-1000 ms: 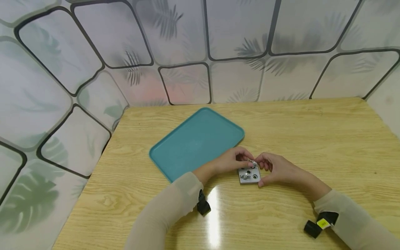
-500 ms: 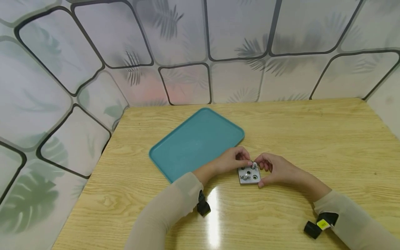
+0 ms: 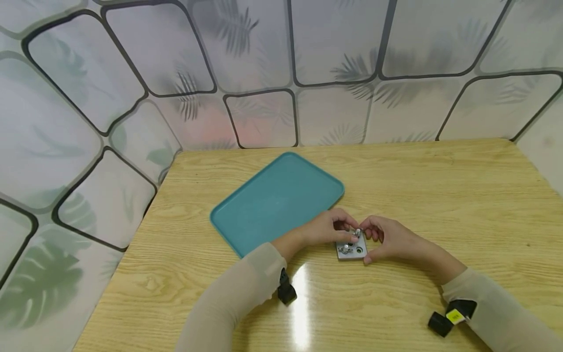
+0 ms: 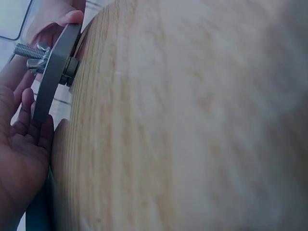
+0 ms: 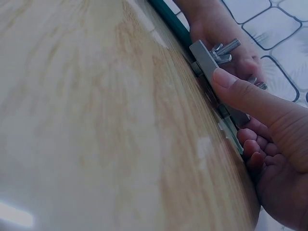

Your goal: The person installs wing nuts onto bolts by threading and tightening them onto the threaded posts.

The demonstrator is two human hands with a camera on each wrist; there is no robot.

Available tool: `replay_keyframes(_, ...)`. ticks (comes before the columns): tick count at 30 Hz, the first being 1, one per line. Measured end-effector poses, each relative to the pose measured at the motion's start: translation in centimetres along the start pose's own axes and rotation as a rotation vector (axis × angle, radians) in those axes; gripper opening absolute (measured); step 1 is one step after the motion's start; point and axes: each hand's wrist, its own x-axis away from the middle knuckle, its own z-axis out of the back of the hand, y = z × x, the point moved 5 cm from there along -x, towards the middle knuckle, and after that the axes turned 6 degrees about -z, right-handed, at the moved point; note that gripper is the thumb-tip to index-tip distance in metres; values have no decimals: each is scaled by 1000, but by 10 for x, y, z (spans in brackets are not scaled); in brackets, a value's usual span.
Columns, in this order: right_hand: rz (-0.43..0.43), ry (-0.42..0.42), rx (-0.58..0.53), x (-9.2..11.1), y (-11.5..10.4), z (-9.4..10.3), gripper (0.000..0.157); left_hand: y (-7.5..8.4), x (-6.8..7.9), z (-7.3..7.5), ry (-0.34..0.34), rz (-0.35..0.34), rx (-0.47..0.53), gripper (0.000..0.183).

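Note:
A small grey metal plate with round holes is held just above the table or against it; two bolts stand through it. One wing nut sits on the bolt at the near left, and its threaded bolt points up. At the far right corner, the thumb and forefinger of my left hand pinch the second wing nut. My right hand grips the plate's right edge, its thumb at the near corner. Below the plate, a bolt head shows in the left wrist view.
A teal tray lies behind and left of the plate, partly behind my left forearm. The wooden table reaches back to a patterned wall covering. Light glares off the table in front.
My left thumb has swung toward me across the plate, covering a hole that showed before, and the forefinger has shifted slightly right. The plate and right hand stay in place.

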Motion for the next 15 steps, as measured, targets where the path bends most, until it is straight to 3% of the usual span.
replay_keyframes(7,-15,1,8,0,0,1,62,-1,0,0,13,-1,12,26)
replay_keyframes(15,-7,10,6,0,0,0,60,-3,-2,1,93,34,78,18)
